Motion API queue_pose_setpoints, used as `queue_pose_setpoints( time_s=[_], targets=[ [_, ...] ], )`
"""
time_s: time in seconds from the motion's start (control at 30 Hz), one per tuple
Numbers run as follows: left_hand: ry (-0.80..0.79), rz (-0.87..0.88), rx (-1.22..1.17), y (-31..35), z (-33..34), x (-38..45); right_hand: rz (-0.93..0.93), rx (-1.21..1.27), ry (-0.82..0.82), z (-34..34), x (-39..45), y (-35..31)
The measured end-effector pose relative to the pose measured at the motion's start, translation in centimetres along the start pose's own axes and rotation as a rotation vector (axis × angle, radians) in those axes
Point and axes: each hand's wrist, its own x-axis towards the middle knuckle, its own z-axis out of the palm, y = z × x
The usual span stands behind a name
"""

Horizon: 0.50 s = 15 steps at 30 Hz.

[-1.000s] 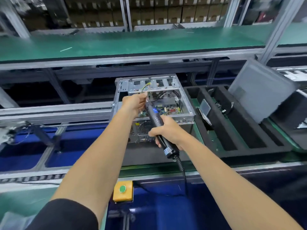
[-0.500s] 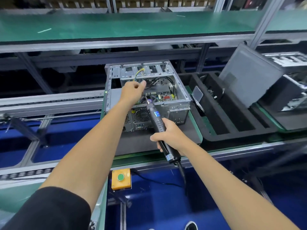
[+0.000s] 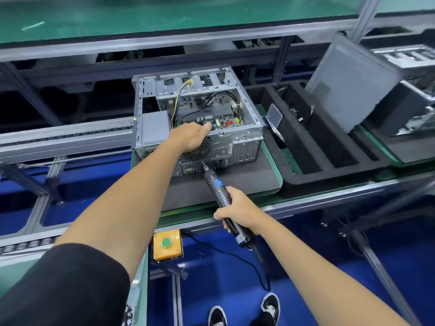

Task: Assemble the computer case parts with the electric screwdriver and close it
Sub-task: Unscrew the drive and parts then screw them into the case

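Observation:
An open metal computer case [image 3: 244,140] lies on a grey foam pad [image 3: 247,182] on the conveyor, its top uncovered, with cables and a circuit board inside. My left hand [image 3: 190,137] rests on the case's near top edge above the round fan grille, its fingers reaching over the rim. My right hand [image 3: 237,212] grips the black electric screwdriver [image 3: 217,187]. The tool's tip touches the case's near rear panel, just below the fan grille. A grey side panel [image 3: 348,85] leans upright at the right.
A black foam tray [image 3: 313,147] with long slots sits right of the case. Another case [image 3: 414,95] stands at the far right. A yellow box with a green button [image 3: 167,243] hangs under the conveyor edge. The screwdriver's cord [image 3: 263,267] trails down over the blue floor.
My left hand came back from inside the case to its near top edge. The screwdriver dropped from the case's top down to the rear panel. The camera tilted downward.

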Motion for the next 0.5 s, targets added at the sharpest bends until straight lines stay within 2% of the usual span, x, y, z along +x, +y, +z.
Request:
queue_pose_setpoints(
  time_s=[0.23, 0.5],
  targets=[
    [0.0, -0.036, 0.065, 0.0, 0.5, 0.5, 0.049, 0.052, 0.074, -0.6, 1.1, 0.2],
    [0.044, -0.02, 0.059, -0.2, 0.8, 0.7, 0.056, 0.069, 0.074, -0.4, 1.7, 0.5]
  ],
)
